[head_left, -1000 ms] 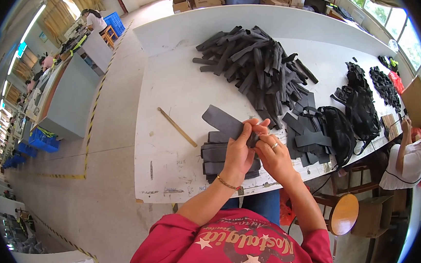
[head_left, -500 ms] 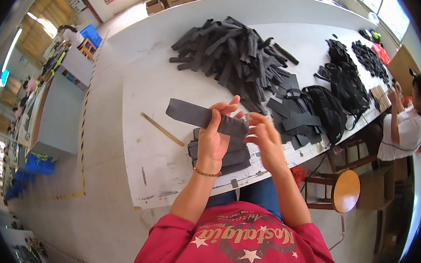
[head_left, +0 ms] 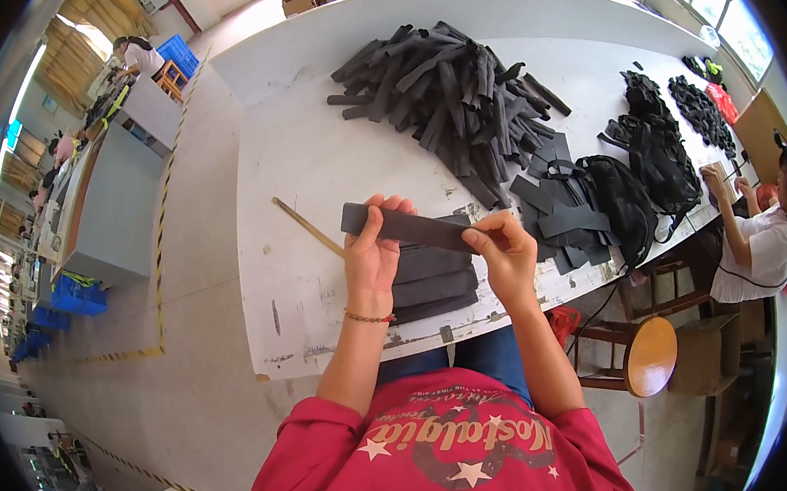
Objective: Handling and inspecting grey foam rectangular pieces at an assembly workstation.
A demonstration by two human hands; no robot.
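A dark grey fabric strip [head_left: 420, 228] stretches between my two hands above the table. My left hand [head_left: 374, 251] grips it near its left end, thumb on top and fingers behind. The right end is pinched between thumb and fingers of my right hand [head_left: 506, 254]. Below them, several similar strips lie in a neat stack [head_left: 433, 288] near the table's front edge, partly hidden by the held strip and my hands. A large loose heap of dark grey strips [head_left: 456, 95] lies farther back on the table.
A thin wooden stick [head_left: 305, 224] lies left of the stack. To the right are flat dark pieces [head_left: 570, 224], black bags [head_left: 623, 202] and small black parts [head_left: 702, 114]. A round stool [head_left: 649, 356] stands at the right, near another person [head_left: 754, 248] seated at the table.
My right hand has closed on the strip's right end; its fingers were loose before. My left hand has slid toward the left end, and the strip lies more level.
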